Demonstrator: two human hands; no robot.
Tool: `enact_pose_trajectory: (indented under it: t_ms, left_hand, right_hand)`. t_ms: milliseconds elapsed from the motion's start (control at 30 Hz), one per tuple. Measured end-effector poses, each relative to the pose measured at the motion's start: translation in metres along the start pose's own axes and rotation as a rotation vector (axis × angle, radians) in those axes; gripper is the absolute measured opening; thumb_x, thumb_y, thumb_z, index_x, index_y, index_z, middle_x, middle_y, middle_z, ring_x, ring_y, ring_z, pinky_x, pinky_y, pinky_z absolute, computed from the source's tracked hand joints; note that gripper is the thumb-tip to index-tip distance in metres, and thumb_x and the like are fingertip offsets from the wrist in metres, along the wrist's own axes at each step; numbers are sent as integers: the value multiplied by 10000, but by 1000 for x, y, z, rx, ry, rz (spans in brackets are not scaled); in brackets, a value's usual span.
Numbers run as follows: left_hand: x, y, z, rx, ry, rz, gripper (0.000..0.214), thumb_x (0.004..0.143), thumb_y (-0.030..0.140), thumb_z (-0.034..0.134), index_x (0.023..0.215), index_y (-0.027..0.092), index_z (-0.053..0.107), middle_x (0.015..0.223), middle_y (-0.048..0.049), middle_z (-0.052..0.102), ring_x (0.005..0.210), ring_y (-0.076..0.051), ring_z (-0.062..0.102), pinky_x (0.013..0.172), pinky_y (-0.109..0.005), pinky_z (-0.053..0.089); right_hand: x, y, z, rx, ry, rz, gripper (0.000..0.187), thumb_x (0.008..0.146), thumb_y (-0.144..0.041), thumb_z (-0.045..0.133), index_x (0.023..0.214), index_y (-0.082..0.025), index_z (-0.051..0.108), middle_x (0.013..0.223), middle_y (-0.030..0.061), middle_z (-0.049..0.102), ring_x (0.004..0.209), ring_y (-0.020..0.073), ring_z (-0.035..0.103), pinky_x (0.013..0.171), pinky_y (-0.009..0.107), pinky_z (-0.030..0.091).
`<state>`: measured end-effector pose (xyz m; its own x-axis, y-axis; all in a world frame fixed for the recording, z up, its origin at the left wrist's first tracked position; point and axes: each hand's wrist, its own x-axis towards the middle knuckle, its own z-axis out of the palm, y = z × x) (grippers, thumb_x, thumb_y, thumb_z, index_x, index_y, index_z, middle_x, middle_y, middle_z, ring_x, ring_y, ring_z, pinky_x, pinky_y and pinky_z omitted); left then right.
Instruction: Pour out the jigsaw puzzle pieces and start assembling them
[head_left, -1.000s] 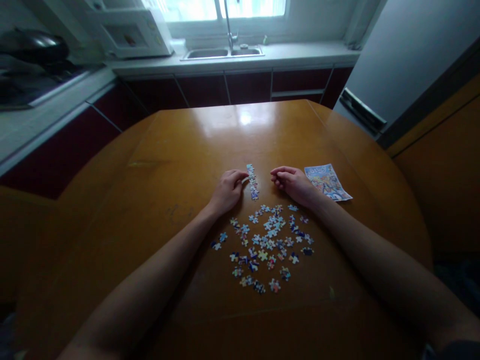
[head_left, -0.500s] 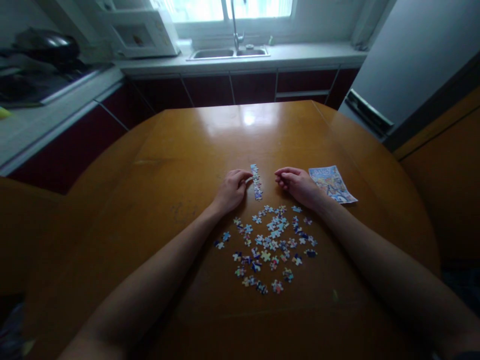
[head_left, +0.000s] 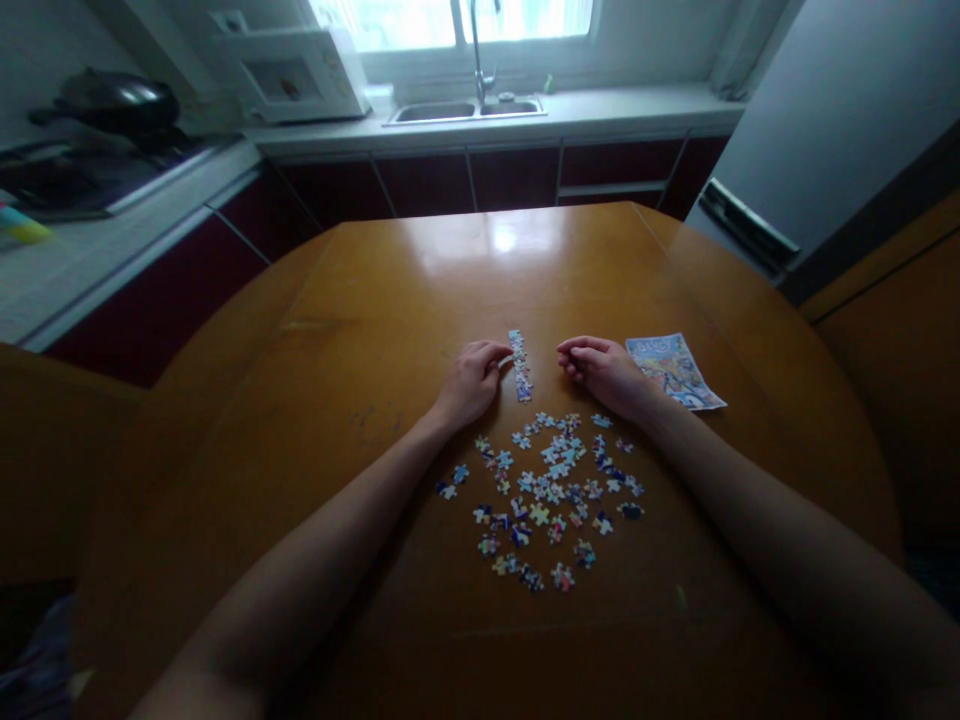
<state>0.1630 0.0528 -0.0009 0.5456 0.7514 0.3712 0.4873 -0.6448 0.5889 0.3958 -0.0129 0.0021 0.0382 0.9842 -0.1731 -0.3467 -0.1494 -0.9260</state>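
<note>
"What's biggest here?"

"The wooden surface (head_left: 405,300), round-edged, with a fridge (head_left: 832,130) beyond its right side."

"And the containers?"

"A white microwave (head_left: 289,80), its contents too blurred to name. Right of it, the steel sink (head_left: 477,112), with two basins side by side under the tap; their floors are hidden at this angle. Far left, a dark pan (head_left: 116,100) sits on the stove (head_left: 135,180); I can't see inside."

"Back to the middle, then."

"A printed sheet (head_left: 679,370) lies at the right, partly behind the right wrist."

"The hands?"

"The left grip (head_left: 471,380) is released, fingers reaching forward, tips touching the left edge of the joined strip (head_left: 520,366). The right grip (head_left: 606,374) is curled, thumb near the fingers, apart from the strip; whether it pinches anything, I can't tell."

"Where's the strip exactly?"

"Flat between the two hands, running away from the person, nearer the left."

"And the smallest things?"

"Loose puzzle pieces (head_left: 540,513), scattered between the forearms on the person's side of the strip, blue, pale, yellow and dark, some overlapping or touching."
</note>
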Motion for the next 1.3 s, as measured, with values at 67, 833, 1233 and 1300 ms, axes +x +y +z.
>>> enact_pose_trajectory:
  t_ms: [67, 833, 1233, 1300]
  left_hand:
    - [0, -1, 1, -1, 6, 5, 243, 894, 58, 524, 1026, 177, 690, 1078, -80, 717, 1060, -226, 617, 990, -405, 488]
    - [1, 0, 0, 0, 1, -16, 260, 890, 39, 513, 1025, 181, 684, 1070, -76, 719, 1057, -223, 623, 986, -401, 491]
    - [0, 0, 1, -5, 5, -24, 209, 902, 64, 536, 998, 173, 686, 1028, -81, 720, 1005, -220, 631, 944, -385, 501]
    - [0, 2, 0, -2, 6, -28, 218, 896, 53, 534, 994, 178, 684, 1031, -79, 719, 1014, -220, 629, 949, -386, 500]
  right_hand:
    - [0, 0, 0, -2, 4, -4, 80, 762, -188, 646, 806, -192, 713, 782, 61, 657, 647, 135, 518, 566, 298, 401]
    - [1, 2, -1, -12, -8, -18, 78, 780, -187, 644, 828, -181, 706, 790, 59, 649, 637, 122, 525, 576, 300, 392]
    - [2, 2, -1, -17, -8, -19, 100, 759, -205, 646, 831, -176, 710, 782, 55, 649, 636, 122, 524, 571, 290, 393]
    - [2, 3, -1, -28, -9, -23, 94, 769, -201, 638, 833, -182, 704, 787, 60, 649, 637, 127, 522, 576, 300, 399]
